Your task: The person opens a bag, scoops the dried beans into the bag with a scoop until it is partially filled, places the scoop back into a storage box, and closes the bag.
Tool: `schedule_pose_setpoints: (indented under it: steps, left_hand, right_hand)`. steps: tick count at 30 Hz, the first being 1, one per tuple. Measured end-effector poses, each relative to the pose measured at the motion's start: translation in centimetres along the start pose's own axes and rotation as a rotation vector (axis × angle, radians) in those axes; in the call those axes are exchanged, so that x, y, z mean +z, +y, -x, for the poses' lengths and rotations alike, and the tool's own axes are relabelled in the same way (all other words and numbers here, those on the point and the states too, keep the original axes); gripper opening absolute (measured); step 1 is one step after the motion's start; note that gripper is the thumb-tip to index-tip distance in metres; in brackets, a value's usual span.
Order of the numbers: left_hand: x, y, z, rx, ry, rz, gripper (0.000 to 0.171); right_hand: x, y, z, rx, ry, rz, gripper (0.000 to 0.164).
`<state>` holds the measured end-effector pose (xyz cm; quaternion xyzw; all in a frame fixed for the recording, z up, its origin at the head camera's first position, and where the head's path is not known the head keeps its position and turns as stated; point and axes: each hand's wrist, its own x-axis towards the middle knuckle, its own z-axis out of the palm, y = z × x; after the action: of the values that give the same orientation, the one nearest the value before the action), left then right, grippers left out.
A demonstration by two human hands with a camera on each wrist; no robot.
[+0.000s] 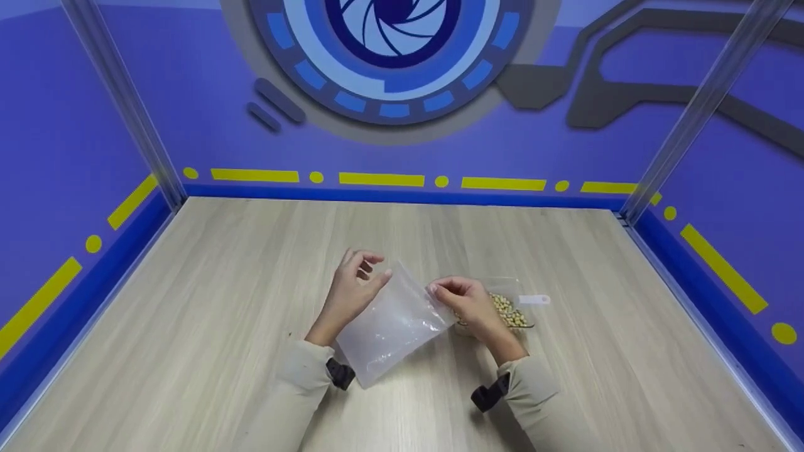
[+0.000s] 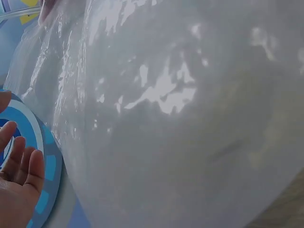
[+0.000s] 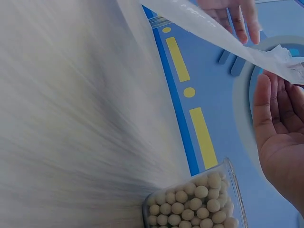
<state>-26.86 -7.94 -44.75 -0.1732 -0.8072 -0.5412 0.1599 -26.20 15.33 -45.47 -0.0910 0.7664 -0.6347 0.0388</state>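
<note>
A translucent bag [image 1: 389,333] is pinched at its two-o'clock edge by the right hand [image 1: 471,307]. At its ten o'clock, the left hand [image 1: 355,285] is held loosely spread; at three, beans [image 1: 504,309] are held by a clear container [image 1: 504,286].

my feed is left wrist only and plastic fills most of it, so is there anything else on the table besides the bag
Observer: Yes, the head view shows a clear container with round, bean-like pieces in it.
Operator: ok anything next to that
Observer: A white tab with a hole at its end sits at the container's right side in the head view.
Operator: and what's the right grip doing
Observer: The right grip pinches the bag at its edge, on the side nearer the container.
</note>
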Motion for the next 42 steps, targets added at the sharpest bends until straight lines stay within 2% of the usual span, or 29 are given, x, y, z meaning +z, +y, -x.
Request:
schedule_pose_setpoints:
  steps: [4, 11, 16, 22, 34, 42]
  left_hand:
    - [0.3, 0.7, 0.1, -0.024, -0.046, -0.011, 0.019]
    - [1.1, 1.4, 0.3, -0.143, -0.180, 0.105, 0.035]
    - [1.7, 1.7, 0.2, -0.165, -0.241, 0.130, 0.041]
    - [1.7, 2.0, 0.4, -0.168, -0.264, 0.127, 0.040]
    - [1.8, 1.7, 0.1, -0.197, -0.326, 0.201, 0.031]
    - [2.1, 1.6, 0.0, -0.222, -0.312, 0.259, 0.027]
  right_hand:
    - [0.3, -0.2, 0.1, -0.001, 0.002, -0.021, 0.025]
    - [0.9, -0.6, 0.2, -0.016, 0.003, -0.053, 0.025]
    - [1.3, -0.6, 0.3, -0.045, -0.019, -0.057, 0.026]
    - [1.6, -0.7, 0.4, -0.082, -0.031, -0.032, 0.026]
    - [1.6, -0.5, 0.4, -0.110, -0.033, -0.027, 0.026]
    - [1.8, -0.3, 0.6, -0.107, -0.019, -0.039, 0.027]
